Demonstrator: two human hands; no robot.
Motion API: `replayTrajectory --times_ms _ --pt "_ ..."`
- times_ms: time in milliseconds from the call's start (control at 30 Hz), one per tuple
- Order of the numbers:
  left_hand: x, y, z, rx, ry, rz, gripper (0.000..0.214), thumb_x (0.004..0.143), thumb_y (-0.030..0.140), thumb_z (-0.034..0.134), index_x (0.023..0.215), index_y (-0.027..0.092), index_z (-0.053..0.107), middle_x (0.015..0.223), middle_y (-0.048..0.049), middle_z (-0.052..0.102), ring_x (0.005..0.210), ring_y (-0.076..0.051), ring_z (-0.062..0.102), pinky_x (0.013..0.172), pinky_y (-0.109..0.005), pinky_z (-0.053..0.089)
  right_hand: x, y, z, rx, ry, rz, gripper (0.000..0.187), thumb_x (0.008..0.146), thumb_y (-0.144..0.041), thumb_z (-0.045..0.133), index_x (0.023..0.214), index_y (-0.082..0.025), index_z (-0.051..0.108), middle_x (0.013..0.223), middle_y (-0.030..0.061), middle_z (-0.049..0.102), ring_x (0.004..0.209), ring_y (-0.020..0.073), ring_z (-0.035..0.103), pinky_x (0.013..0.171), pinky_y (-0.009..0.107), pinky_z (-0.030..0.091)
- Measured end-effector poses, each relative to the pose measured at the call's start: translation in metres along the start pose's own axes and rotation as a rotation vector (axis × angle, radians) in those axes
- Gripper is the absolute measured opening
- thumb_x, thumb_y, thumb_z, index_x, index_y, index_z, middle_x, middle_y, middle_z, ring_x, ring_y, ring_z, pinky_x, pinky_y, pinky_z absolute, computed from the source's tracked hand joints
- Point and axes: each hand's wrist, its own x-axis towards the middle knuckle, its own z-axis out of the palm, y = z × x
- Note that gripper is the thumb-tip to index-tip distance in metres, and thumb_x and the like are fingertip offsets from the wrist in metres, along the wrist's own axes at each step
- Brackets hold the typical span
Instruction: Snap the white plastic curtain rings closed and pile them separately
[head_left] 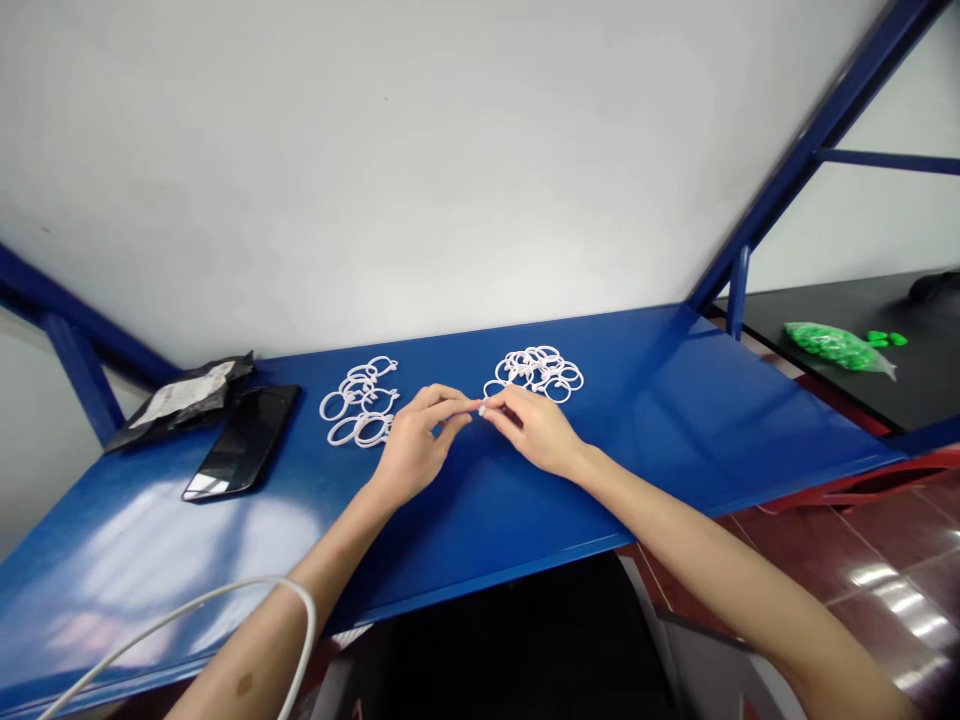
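My left hand (420, 440) and my right hand (541, 428) meet fingertip to fingertip just above the blue table (487, 510). Between the right thumb and index finger shows a small white piece (482, 410), mostly covered by the fingers. The left thumb and index finger close in a pinch against it from the other side; what they hold is too hidden to name. Beside my left hand lies a loose group of white rings with small clasps (365, 398). Just behind my right hand sits a denser pile of similar white rings (534, 370).
A black phone (244, 440) and a black plastic package with a white label (180, 398) lie at the left. A white cable (187, 605) crosses over my left forearm. On a dark table at the right rests a bag of green pieces (836, 346). Blue frame bars (795, 170) flank the tabletop.
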Motion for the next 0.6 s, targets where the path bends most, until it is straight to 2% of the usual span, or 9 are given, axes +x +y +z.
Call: replayTrajectory --times_ms 67,167,267,333,400,467,600 --pt "0.003 -0.009 -0.011 0.25 0.019 0.007 0.026 0.097 0.03 0.054 0.112 0.024 0.074 0.101 -0.008 0.072 0.097 -0.025 0.065 0.089 -0.04 0.052 0.004 0.01 -0.006 -0.047 0.064 -0.004 0.02 0.103 -0.035 0.054 0.098 -0.021 0.068 0.096 0.0049 0.07 0.081 0.0169 0.065 0.073 0.029 0.051" --pt "0.001 -0.027 -0.028 0.614 0.045 -0.103 0.033 0.094 0.043 0.057 0.111 0.019 0.073 0.09 -0.013 0.072 0.099 -0.034 0.063 0.089 -0.048 0.049 0.008 0.029 -0.018 -0.192 0.196 0.058 0.02 0.102 -0.034 0.054 0.101 -0.021 0.07 0.104 0.008 0.067 0.086 0.0191 0.065 0.07 0.031 0.053" --pt "-0.004 -0.042 -0.04 0.865 -0.074 -0.195 0.034 0.089 0.048 0.062 0.099 0.018 0.073 0.079 -0.0159 0.072 0.096 -0.04 0.064 0.084 -0.051 0.048 0.01 0.046 -0.028 -0.347 0.234 0.171 0.021 0.1 -0.034 0.055 0.107 -0.023 0.071 0.116 0.0114 0.061 0.099 0.0246 0.064 0.07 0.034 0.056" --pt "-0.008 -0.046 -0.044 0.923 -0.173 -0.188 0.027 0.089 0.04 0.06 0.1 0.018 0.072 0.078 -0.0157 0.072 0.094 -0.04 0.065 0.082 -0.05 0.047 0.01 0.053 -0.032 -0.414 0.196 0.24 0.024 0.098 -0.034 0.058 0.113 -0.021 0.071 0.122 0.0141 0.058 0.107 0.0296 0.061 0.073 0.04 0.058" --pt "-0.009 -0.045 -0.045 0.921 -0.211 -0.176 0.026 0.09 0.031 0.056 0.107 0.018 0.071 0.082 -0.0157 0.074 0.095 -0.039 0.066 0.081 -0.049 0.048 0.01 0.055 -0.033 -0.436 0.165 0.276 0.028 0.096 -0.034 0.06 0.117 -0.018 0.07 0.124 0.0164 0.055 0.112 0.0329 0.058 0.079 0.045 0.059" --pt "-0.008 -0.042 -0.044 0.9 -0.183 -0.188 0.028 0.091 0.028 0.053 0.111 0.018 0.07 0.087 -0.0162 0.075 0.097 -0.039 0.066 0.081 -0.049 0.048 0.009 0.051 -0.031 -0.424 0.167 0.274 0.028 0.096 -0.033 0.06 0.117 -0.017 0.069 0.125 0.017 0.054 0.114 0.034 0.057 0.084 0.049 0.059" --pt "-0.002 -0.032 -0.04 0.774 -0.037 -0.173 0.027 0.096 0.031 0.049 0.106 0.017 0.07 0.096 -0.0161 0.074 0.101 -0.038 0.065 0.084 -0.049 0.048 0.009 0.033 -0.024 -0.346 0.172 0.189 0.024 0.097 -0.031 0.058 0.116 -0.019 0.068 0.121 0.016 0.055 0.114 0.0332 0.057 0.091 0.053 0.056"
